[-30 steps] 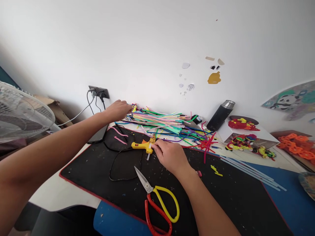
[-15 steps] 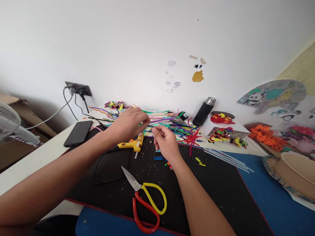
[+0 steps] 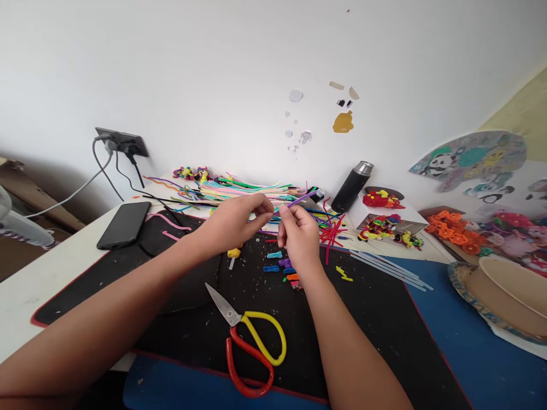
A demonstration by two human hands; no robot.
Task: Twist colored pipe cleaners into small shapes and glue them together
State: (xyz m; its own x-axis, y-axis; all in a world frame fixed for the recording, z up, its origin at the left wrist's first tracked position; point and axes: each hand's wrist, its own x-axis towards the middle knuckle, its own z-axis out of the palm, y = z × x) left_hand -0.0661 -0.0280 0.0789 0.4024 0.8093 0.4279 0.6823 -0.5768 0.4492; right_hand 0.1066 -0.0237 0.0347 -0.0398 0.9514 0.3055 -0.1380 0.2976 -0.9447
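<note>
Our right hand (image 3: pixel 302 239) is pinching a purple pipe cleaner (image 3: pixel 302 198) that is pointing toward two o'clock; whether our left hand (image 3: pixel 243 221), at nine o'clock, is gripping, we cannot tell. The stem is probably light, bendable, best held near its end.

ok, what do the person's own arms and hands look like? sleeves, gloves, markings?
Left forearm and right forearm: bare, no sleeves in view. Left hand and right hand: ungloved. No watch, bracelet or markings visible; no ring seen, though some fingers are hidden.
</note>
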